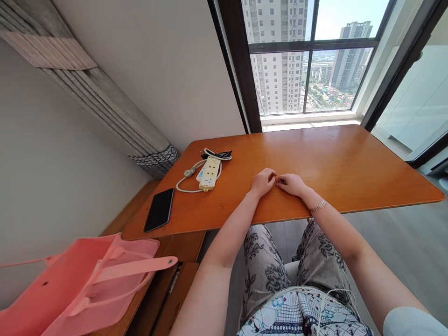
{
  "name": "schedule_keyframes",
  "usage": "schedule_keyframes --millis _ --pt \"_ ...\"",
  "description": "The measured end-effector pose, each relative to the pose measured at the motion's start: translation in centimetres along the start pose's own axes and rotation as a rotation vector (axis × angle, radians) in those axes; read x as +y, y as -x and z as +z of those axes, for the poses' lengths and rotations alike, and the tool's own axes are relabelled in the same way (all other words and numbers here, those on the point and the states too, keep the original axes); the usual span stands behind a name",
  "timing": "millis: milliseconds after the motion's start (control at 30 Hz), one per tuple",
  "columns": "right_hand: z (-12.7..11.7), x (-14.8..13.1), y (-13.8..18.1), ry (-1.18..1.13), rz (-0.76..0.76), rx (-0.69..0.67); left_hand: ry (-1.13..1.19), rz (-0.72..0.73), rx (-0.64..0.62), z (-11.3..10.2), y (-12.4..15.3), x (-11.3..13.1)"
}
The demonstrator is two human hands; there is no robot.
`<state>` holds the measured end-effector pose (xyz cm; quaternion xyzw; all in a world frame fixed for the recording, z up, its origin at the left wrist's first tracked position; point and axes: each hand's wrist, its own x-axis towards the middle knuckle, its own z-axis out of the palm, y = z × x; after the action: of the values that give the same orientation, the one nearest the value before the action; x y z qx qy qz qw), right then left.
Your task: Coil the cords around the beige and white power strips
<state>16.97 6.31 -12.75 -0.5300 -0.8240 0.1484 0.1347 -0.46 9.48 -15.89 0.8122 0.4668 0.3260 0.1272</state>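
Both forearms reach over the wooden table (315, 158), and the hands rest close together on its surface. My left hand (263, 182) has its fingers curled loosely inward, and nothing shows in it. Facing it, my right hand (291, 184) is also curled, its fingertips almost meeting the left ones. A bracelet (318, 205) circles the right wrist. The nearest object to the hands is a white power strip (210, 172), left of my left hand, with its cord looped around it. Behind the strip lies a bundled black cable (222, 155).
A black phone or tablet (159, 210) lies at the table's left front corner. Below it, an open pink bag (105, 284) with a strap sits on a wooden surface. A window (308, 60) stands beyond the far edge; a tied grey curtain (115, 112) hangs left.
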Motion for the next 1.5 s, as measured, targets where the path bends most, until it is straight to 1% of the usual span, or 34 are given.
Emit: schedule_keyframes --millis 1067,1500 --pt "0.41 0.49 -0.26 0.01 -0.017 0.01 0.01 -0.005 0.003 0.05 -0.08 -0.16" --pt "0.16 0.16 -0.04 0.015 -0.017 -0.001 0.017 -0.004 0.0 -0.05 -0.08 -0.2"
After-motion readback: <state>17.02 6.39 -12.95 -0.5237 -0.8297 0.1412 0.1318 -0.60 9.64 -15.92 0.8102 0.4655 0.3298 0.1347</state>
